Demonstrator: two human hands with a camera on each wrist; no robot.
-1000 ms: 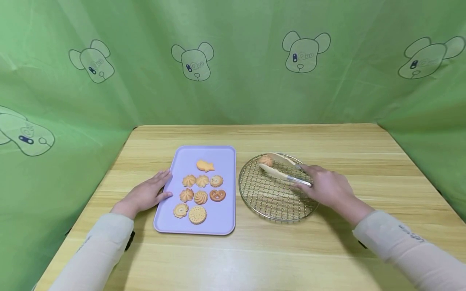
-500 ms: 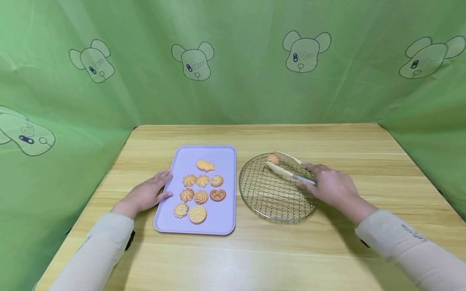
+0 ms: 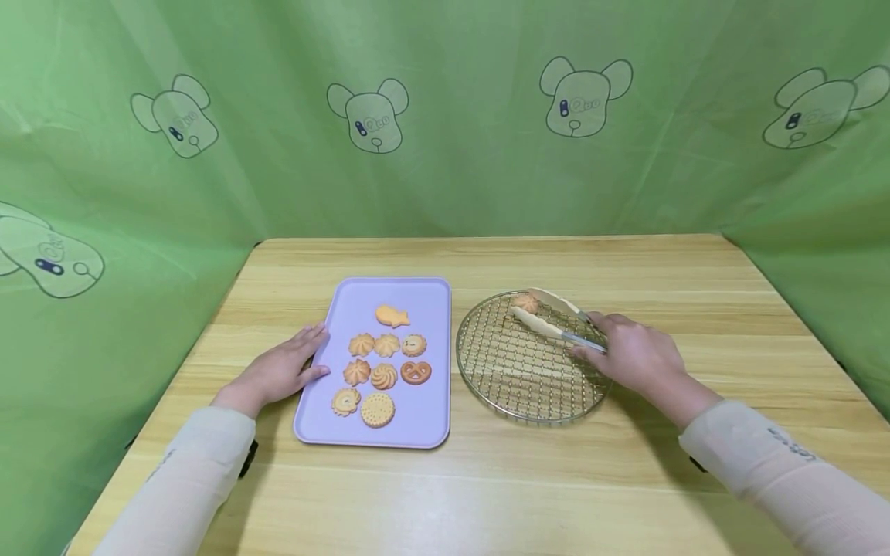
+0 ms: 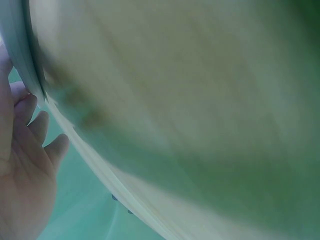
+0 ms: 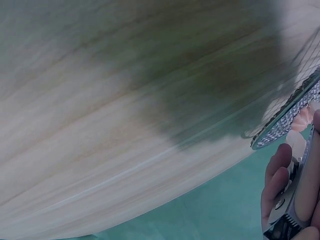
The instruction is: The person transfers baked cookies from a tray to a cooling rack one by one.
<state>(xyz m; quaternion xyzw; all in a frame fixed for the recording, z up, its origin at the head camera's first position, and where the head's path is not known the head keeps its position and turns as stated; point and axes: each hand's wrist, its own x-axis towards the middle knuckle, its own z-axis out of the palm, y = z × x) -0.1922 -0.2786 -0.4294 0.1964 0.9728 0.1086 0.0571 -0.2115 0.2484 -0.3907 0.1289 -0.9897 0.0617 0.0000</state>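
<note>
My right hand (image 3: 636, 351) grips a pair of tongs (image 3: 538, 324) with pale tips and metal arms, over the round wire cooling rack (image 3: 535, 378). Between the tong tips, near the rack's far edge, is a swirled cookie (image 3: 526, 303). In the right wrist view the same cookie (image 5: 302, 120) shows close over the mesh, beyond the fingers on the tongs. My left hand (image 3: 278, 367) rests along the left edge of the lilac tray (image 3: 417, 421), fingers extended and thumb over the rim. Several cookies lie on this tray, among them a fish-shaped cookie (image 3: 392, 316) and a pretzel-shaped cookie (image 3: 416, 373).
The tray and the rack stand side by side on a wooden table (image 3: 487, 502), with a narrow gap between them. A green curtain (image 3: 473, 177) with bear-head prints encloses the table at the back and both sides.
My right hand has moved the tongs and the swirled cookie slightly to the right and back over the rack. The left hand and the tray have stayed put.
</note>
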